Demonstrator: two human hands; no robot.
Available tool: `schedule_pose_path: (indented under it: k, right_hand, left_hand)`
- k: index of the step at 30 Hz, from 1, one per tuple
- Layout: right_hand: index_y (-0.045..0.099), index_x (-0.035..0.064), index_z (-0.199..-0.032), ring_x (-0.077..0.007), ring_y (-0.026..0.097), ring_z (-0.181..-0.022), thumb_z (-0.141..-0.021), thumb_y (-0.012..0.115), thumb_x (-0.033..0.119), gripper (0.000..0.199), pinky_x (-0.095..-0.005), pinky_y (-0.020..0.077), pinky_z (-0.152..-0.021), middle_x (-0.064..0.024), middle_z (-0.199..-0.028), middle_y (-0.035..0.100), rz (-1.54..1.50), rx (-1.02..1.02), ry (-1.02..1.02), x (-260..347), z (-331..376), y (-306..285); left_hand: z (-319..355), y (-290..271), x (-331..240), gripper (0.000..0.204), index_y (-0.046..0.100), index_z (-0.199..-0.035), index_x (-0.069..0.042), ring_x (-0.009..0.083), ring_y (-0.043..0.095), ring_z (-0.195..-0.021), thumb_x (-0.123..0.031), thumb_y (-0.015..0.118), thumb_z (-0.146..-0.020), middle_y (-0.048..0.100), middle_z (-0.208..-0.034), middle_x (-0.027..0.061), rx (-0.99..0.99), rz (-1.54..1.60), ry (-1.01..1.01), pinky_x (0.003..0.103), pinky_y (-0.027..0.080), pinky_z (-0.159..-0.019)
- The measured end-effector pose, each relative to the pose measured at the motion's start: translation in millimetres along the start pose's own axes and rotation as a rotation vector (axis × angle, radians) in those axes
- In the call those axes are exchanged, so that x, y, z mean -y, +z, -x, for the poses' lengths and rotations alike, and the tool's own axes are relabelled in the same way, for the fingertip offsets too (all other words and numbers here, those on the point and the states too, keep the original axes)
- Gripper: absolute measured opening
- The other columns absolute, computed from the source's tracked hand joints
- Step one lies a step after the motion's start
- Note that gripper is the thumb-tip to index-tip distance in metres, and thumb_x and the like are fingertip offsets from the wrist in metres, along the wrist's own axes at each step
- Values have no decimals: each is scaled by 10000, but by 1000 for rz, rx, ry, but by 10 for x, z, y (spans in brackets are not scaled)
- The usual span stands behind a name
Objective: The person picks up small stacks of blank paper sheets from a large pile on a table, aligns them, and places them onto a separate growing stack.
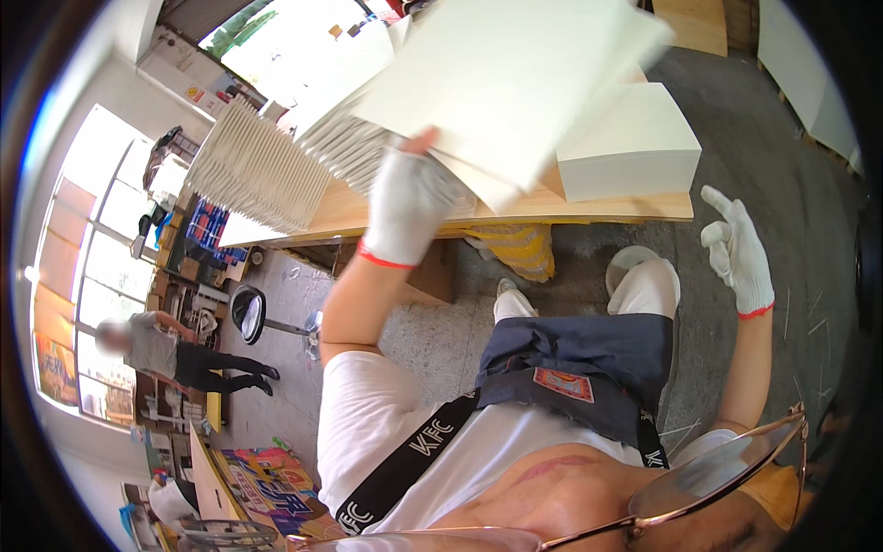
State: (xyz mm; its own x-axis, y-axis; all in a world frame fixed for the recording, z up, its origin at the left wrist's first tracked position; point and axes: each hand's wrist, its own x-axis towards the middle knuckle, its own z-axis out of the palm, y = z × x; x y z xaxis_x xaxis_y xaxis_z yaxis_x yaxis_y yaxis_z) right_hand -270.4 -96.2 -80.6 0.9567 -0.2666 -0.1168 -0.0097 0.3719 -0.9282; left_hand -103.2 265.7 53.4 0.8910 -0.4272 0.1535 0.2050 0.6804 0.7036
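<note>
My left hand (405, 207), in a white glove with a red cuff, is closed on the near edge of some large white paper sheets (506, 83). The sheets are raised and tilted over the wooden table (635, 206), and their right edge is smeared by motion. How many I hold cannot be made out. Bare skin shows at the thumb's tip. Off the table's right end, my right hand (739, 247), gloved alike, hangs apart from everything. Its fingers are partly bent and spread, with nothing in them. A neat stack of white sheets (630, 147) rests on the table's right part.
Fanned bundles of white paper (262, 166) line the table's left part. A yellow sack-like thing (520, 250) is under the table. On the left stand a round black-framed object on a pole (248, 315) and, farther off, another person (175, 350) by cluttered shelves. Large white stacks (809, 78) stand far right.
</note>
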Motion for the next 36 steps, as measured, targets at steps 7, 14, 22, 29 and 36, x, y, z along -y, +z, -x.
schedule_pose_path:
  k: [7,14,22,29,36]
  right_hand:
    - [467,2,-1345,-68,443,-384,-1040,374,409,517,-201,347,-347,-83,-702,658,-104,61,49,-268,-103,6]
    - [490,-7,-1324,-74,456,-394,-1041,381,406,513,-201,365,-367,-88,-706,659,-143,90,43,-339,-95,-51]
    - [514,-6,-1291,-73,434,-389,-1041,385,406,498,-205,340,-365,-84,-694,649,-125,50,45,-339,-79,-53]
    - [512,-7,-1290,-70,438,-391,-1042,387,400,493,-205,342,-366,-78,-690,648,-148,56,50,-378,-111,-74]
    - [506,-5,-1296,-71,443,-392,-1037,395,417,507,-201,342,-352,-83,-697,649,-156,59,61,-436,-127,-80]
  left_hand:
    - [-681,-128,-1031,243,368,-1205,33,510,582,-1087,-102,360,-1003,520,-1181,364,-110,-270,317,553,595,-850]
    - [-1182,-522,-1255,186,389,-1169,-47,620,461,-1149,-71,372,-986,386,-1302,379,-286,-120,273,616,563,-852]
    - [-1221,-608,-1179,185,388,-1184,-61,582,493,-1146,-99,383,-1003,425,-1306,363,-330,-63,272,625,562,-842]
    - [-1184,-523,-1110,207,386,-1201,-49,561,499,-1151,-122,405,-1008,445,-1299,344,-373,-77,284,600,560,-871]
    - [-999,-685,-1382,417,315,-1358,-14,487,365,-1332,-228,423,-1016,358,-1426,312,-191,256,9,590,442,-1030]
